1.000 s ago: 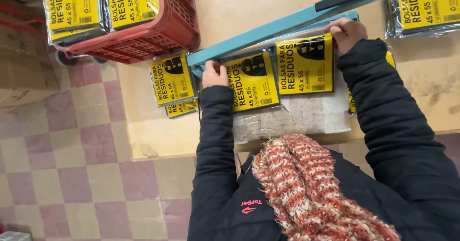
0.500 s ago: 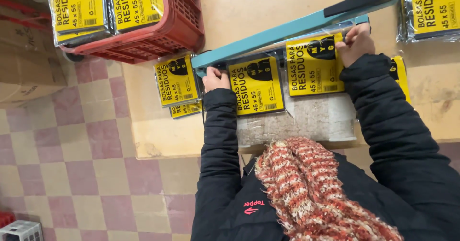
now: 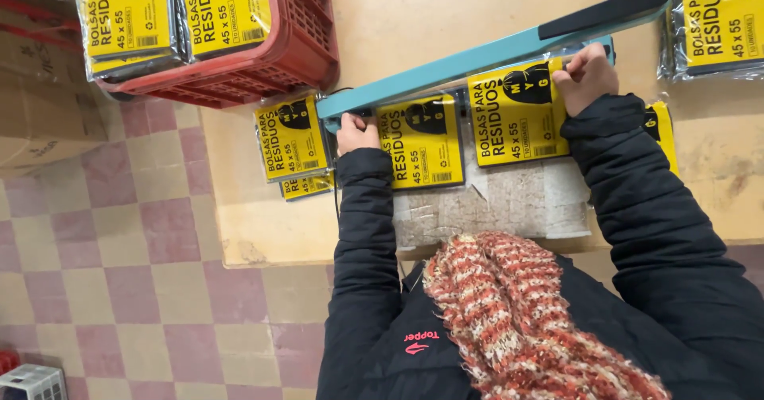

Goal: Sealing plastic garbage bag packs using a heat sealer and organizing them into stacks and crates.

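Head view: 2 yellow-labelled packets (image 3: 469, 125) under teal sealer arm (image 3: 477, 58) on counter (image 3: 414, 18).
Left hand (image 3: 357, 132): closed on left packet edge.
Right hand (image 3: 586, 75): pinching right packet top.
Handling: probably light, soft, slippery film; best held at edges.

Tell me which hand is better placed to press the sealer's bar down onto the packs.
Right, probably. The right hand rests at the free end of the teal sealer arm, beside its black handle. The left hand sits at the hinge end, steadying a yellow pack.
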